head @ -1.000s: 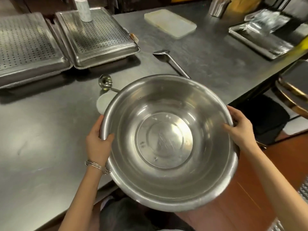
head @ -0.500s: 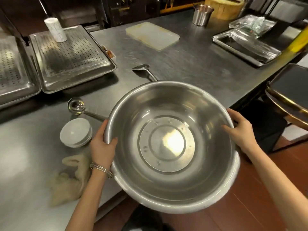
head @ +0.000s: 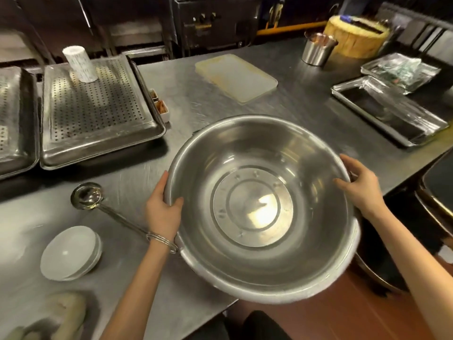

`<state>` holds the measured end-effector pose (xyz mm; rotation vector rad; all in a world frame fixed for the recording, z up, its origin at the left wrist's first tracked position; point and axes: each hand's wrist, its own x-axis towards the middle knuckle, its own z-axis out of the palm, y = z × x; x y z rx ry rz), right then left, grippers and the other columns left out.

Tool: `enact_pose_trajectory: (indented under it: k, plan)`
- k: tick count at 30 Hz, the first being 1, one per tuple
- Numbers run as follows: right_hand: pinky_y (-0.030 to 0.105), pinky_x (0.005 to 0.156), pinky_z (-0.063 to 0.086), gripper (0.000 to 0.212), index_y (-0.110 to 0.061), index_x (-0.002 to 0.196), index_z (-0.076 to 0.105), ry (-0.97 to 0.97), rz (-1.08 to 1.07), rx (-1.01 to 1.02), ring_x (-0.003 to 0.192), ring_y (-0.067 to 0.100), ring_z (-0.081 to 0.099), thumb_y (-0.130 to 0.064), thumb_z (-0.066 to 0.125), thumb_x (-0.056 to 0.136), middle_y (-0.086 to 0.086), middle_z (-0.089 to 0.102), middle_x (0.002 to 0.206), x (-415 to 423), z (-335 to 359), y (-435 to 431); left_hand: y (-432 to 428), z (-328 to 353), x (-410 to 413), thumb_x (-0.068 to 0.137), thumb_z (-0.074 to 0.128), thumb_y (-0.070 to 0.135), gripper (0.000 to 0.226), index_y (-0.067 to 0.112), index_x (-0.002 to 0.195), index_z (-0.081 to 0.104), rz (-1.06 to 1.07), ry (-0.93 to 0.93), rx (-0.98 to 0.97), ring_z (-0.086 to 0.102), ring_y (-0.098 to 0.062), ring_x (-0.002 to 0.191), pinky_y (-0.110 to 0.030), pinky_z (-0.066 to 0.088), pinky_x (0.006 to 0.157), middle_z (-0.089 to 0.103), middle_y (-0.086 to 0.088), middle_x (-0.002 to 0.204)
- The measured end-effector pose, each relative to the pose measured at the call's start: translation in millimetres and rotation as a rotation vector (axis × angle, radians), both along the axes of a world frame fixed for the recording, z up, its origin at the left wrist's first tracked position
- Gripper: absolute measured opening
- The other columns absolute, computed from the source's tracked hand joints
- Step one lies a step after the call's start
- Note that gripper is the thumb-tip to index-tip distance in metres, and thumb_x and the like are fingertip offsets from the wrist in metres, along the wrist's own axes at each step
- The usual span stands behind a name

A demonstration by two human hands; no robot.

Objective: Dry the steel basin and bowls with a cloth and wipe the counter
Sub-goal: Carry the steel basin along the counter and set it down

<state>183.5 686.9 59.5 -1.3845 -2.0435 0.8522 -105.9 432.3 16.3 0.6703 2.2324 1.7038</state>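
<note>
I hold a large steel basin (head: 259, 209) over the near edge of the steel counter (head: 289, 111). My left hand (head: 163, 209) grips its left rim, thumb inside. My right hand (head: 360, 187) grips the right rim. The basin is empty, with a bright reflection on its flat bottom. A beige cloth (head: 61, 317) lies crumpled on the counter at the bottom left. A small stack of white bowls (head: 71, 252) sits upside down to the left of my left forearm.
A steel ladle (head: 88, 196) lies left of the basin. Perforated trays (head: 95, 111) with a white cup (head: 79, 63) stand at the back left. A white cutting board (head: 236, 77), a steel cup (head: 316, 51) and foil-lined trays (head: 389, 111) lie behind and right.
The basin has moved up and to the right in view, farther over the counter. The view has shifted, so the bowls, ladle and cloth now appear lower left.
</note>
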Motion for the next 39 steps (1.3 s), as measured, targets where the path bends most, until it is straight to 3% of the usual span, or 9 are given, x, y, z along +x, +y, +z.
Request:
enact_pose_trajectory:
  k: [5, 9, 13, 17, 20, 23, 26, 33, 39]
  plan:
    - [0.031, 0.1, 0.041, 0.062, -0.017, 0.132, 0.051, 0.013, 0.04, 0.002, 0.11, 0.015, 0.055, 0.004, 0.065, 0.075, -0.006, 0.056, 0.116, -11, -1, 72, 62, -7, -3, 0.075, 0.06, -0.014, 0.066, 0.007, 0.136, 0.044, 0.028, 0.002, -0.002, 0.049, -0.015, 0.121, 0.0, 0.033, 0.091, 0.051, -0.007, 0.136]
    - [0.035, 0.102, 0.042, 0.064, -0.02, 0.131, 0.051, 0.018, 0.085, -0.015, 0.11, 0.013, 0.056, 0.002, 0.064, 0.073, -0.004, 0.059, 0.119, -19, -5, 145, 122, -11, -1, 0.077, 0.059, -0.014, 0.065, 0.006, 0.137, 0.043, 0.072, -0.017, -0.005, 0.045, -0.011, 0.12, 0.005, 0.03, 0.087, 0.049, -0.008, 0.137]
    - [0.021, 0.094, 0.037, 0.063, -0.016, 0.132, 0.05, -0.035, 0.124, -0.001, 0.11, 0.011, 0.054, 0.003, 0.063, 0.073, 0.003, 0.06, 0.123, -32, -4, 218, 183, -11, 4, 0.077, 0.059, -0.011, 0.064, 0.008, 0.137, 0.043, 0.12, -0.023, -0.031, 0.046, -0.008, 0.116, -0.008, 0.033, 0.093, 0.052, -0.005, 0.133]
    - [0.021, 0.094, 0.036, 0.063, -0.014, 0.134, 0.048, -0.035, 0.147, -0.025, 0.115, 0.015, 0.054, 0.003, 0.064, 0.075, 0.006, 0.059, 0.126, -49, -12, 282, 242, -16, -2, 0.079, 0.059, -0.01, 0.064, 0.008, 0.138, 0.041, 0.153, -0.053, -0.067, 0.044, -0.004, 0.109, -0.003, 0.032, 0.088, 0.051, -0.006, 0.133]
    - [0.021, 0.092, 0.037, 0.063, -0.014, 0.136, 0.046, -0.048, 0.172, -0.061, 0.114, 0.016, 0.054, 0.001, 0.065, 0.077, 0.007, 0.058, 0.127, -66, -19, 320, 277, -21, -14, 0.078, 0.059, -0.012, 0.065, 0.006, 0.138, 0.04, 0.174, -0.061, -0.082, 0.045, -0.006, 0.104, 0.009, 0.03, 0.075, 0.052, -0.004, 0.128]
    - [0.022, 0.09, 0.039, 0.064, -0.013, 0.136, 0.046, -0.05, 0.203, -0.071, 0.109, 0.014, 0.056, 0.0, 0.064, 0.076, 0.006, 0.06, 0.124, -88, -28, 349, 302, -28, -29, 0.079, 0.059, -0.011, 0.065, 0.007, 0.138, 0.04, 0.192, -0.074, -0.111, 0.05, -0.004, 0.097, 0.007, 0.033, 0.073, 0.053, -0.005, 0.125]
    - [0.016, 0.084, 0.037, 0.062, -0.014, 0.136, 0.046, -0.042, 0.223, -0.091, 0.102, 0.009, 0.054, 0.0, 0.063, 0.077, 0.004, 0.06, 0.121, -116, -36, 368, 317, -35, -46, 0.08, 0.06, -0.008, 0.065, 0.009, 0.139, 0.04, 0.229, -0.068, -0.136, 0.049, 0.007, 0.079, 0.003, 0.033, 0.073, 0.055, -0.011, 0.127]
    - [0.013, 0.081, 0.035, 0.059, -0.014, 0.135, 0.046, -0.043, 0.254, -0.089, 0.097, 0.008, 0.051, 0.0, 0.061, 0.081, 0.007, 0.059, 0.124, -163, -51, 402, 343, -43, -78, 0.081, 0.058, -0.007, 0.063, 0.01, 0.139, 0.039, 0.255, -0.063, -0.163, 0.048, -0.013, 0.116, -0.006, 0.031, 0.086, 0.051, -0.008, 0.135]
    - [0.019, 0.088, 0.037, 0.059, -0.012, 0.138, 0.043, -0.043, 0.283, -0.129, 0.109, 0.017, 0.054, 0.0, 0.06, 0.082, 0.008, 0.057, 0.128, -190, -64, 409, 348, -55, -97, 0.082, 0.058, -0.006, 0.064, 0.013, 0.14, 0.037, 0.276, -0.091, -0.182, 0.046, -0.022, 0.125, -0.019, 0.033, 0.095, 0.047, -0.008, 0.138]
